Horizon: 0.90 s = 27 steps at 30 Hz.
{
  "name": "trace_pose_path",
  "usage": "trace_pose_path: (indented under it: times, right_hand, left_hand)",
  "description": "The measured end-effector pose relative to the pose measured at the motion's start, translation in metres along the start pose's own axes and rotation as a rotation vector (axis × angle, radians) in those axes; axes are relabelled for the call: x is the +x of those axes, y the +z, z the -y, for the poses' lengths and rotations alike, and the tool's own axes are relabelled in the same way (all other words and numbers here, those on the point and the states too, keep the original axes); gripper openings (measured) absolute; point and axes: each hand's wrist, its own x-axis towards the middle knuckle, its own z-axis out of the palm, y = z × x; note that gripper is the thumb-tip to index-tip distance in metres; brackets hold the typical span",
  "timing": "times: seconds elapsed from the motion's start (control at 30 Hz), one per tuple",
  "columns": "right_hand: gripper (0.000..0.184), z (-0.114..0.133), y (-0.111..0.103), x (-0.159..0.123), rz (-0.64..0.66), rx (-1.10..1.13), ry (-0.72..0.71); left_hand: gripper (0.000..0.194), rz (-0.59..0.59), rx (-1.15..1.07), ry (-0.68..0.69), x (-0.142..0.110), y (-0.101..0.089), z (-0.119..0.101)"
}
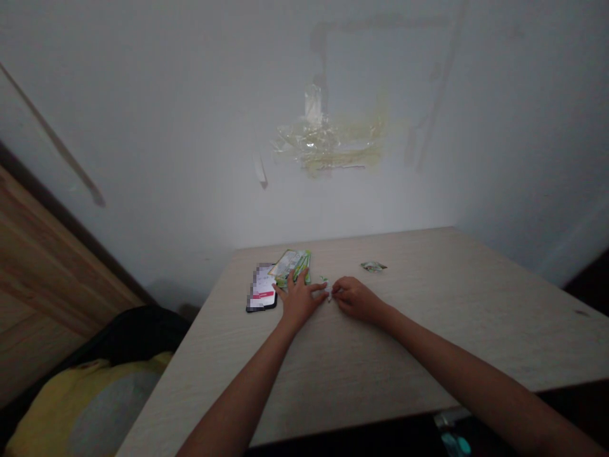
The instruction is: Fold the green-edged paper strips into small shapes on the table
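My left hand (299, 299) rests at the middle of the table, its thumb and index finger closed on the left side of a small green-and-white piece (328, 292), likely paper or wrapper. Its other fingers spread over a fanned stack of green-and-white cards or packets (289, 261), which they partly cover. My right hand (352, 296) is curled in a pinch at the right side of the same small piece. Much of that piece is hidden by fingertips. Further back to the right lies a folded green-and-white piece (373, 266), apart from both hands.
A phone (263, 298) with a lit, partly blurred screen lies left of the stack. The pale wooden table (419, 254) meets a wall with peeling tape (314, 136). A yellow-and-grey plush or cushion (95, 406) sits below, left of the table, near a wooden panel (42, 254).
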Motion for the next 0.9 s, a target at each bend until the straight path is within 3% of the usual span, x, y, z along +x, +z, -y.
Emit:
trace_pose_path:
  times: [0.27,0.63,0.9]
  right_hand:
    - [0.012,0.014,0.000,0.003,0.006,0.016,-0.017]
    - [0.022,0.004,-0.005,0.001,-0.034,0.059,0.047]
    - [0.018,0.009,-0.005,0.001,0.002,0.005,-0.020]
  left_hand:
    - [0.030,0.004,-0.028,-0.008,0.000,0.000,0.000]
    - [0.029,-0.001,-0.029,0.004,0.000,0.001,0.000]
    - [0.028,-0.030,-0.038,0.012,0.000,0.004,0.002]
